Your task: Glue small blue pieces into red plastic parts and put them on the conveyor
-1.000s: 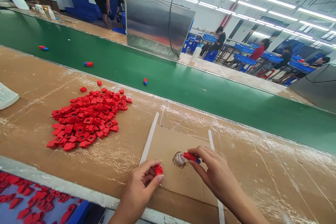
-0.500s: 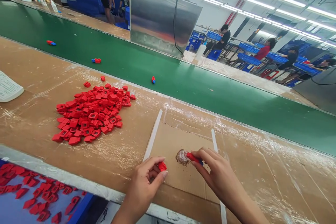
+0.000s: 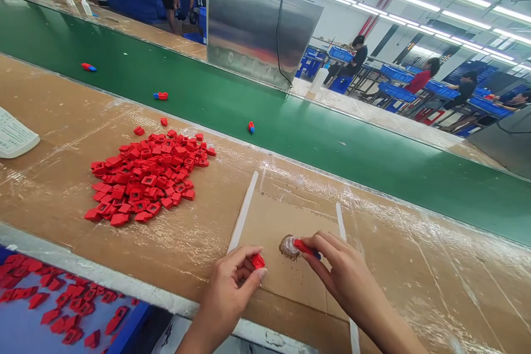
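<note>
My left hand (image 3: 234, 282) pinches a small red plastic piece (image 3: 258, 260) between thumb and fingertips, just above the cardboard. In my right hand (image 3: 338, 265) is a red and blue plastic piece (image 3: 302, 245), its red end pointing left. That red end meets a whitish round blob (image 3: 289, 246) with a brown, crumbly rim on a cardboard sheet (image 3: 271, 215); whether they touch or only overlap I cannot tell. The blue end is mostly hidden under my fingers. To the left lies a heap of red plastic pieces (image 3: 145, 177), several with square openings.
Beyond the table runs a green conveyor belt (image 3: 199, 97) carrying three red-and-blue pieces. A blue bin (image 3: 141, 323) with more red pieces sits at lower left. White tape strips (image 3: 244, 211) flank the cardboard. A metal panel (image 3: 257, 27) stands behind the belt; people work in the background.
The red-and-blue pieces on the belt have shifted slightly to the right. Both hands keep nearly the same position and grip.
</note>
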Demonstrator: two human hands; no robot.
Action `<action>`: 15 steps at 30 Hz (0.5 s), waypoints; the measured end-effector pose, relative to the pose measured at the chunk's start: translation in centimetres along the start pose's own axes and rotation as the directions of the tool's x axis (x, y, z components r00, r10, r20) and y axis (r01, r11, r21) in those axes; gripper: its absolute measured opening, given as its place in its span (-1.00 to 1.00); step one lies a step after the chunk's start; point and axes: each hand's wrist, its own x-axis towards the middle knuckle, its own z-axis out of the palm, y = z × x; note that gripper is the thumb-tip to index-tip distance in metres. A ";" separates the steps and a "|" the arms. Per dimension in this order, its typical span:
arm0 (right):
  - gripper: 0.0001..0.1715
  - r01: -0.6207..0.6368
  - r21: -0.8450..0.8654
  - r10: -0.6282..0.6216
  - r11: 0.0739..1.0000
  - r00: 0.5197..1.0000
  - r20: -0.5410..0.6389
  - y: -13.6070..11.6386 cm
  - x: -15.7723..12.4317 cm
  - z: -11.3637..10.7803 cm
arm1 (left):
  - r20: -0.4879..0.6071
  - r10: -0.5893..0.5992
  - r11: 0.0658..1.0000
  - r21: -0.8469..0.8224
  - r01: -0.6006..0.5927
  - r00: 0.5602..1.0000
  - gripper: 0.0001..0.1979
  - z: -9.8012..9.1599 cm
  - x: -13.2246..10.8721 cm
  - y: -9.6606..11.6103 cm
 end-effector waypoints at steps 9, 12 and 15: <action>-0.76 -0.030 0.063 0.032 0.998 0.999 -0.043 0.1 -0.2 -0.6 | 0.019 0.005 0.999 -0.048 -0.004 1.000 -0.71 -0.3 0.2 -0.6; -0.77 -0.071 0.092 0.084 0.993 0.986 -0.146 0.2 -0.2 -0.8 | 0.072 0.033 0.998 -0.056 -0.029 0.997 -0.72 -0.5 0.1 -0.7; -0.70 -0.103 0.128 0.130 0.986 0.965 -0.229 0.3 -0.4 -0.9 | 0.107 0.014 0.996 -0.085 -0.005 0.994 -0.70 -0.6 0.0 -0.6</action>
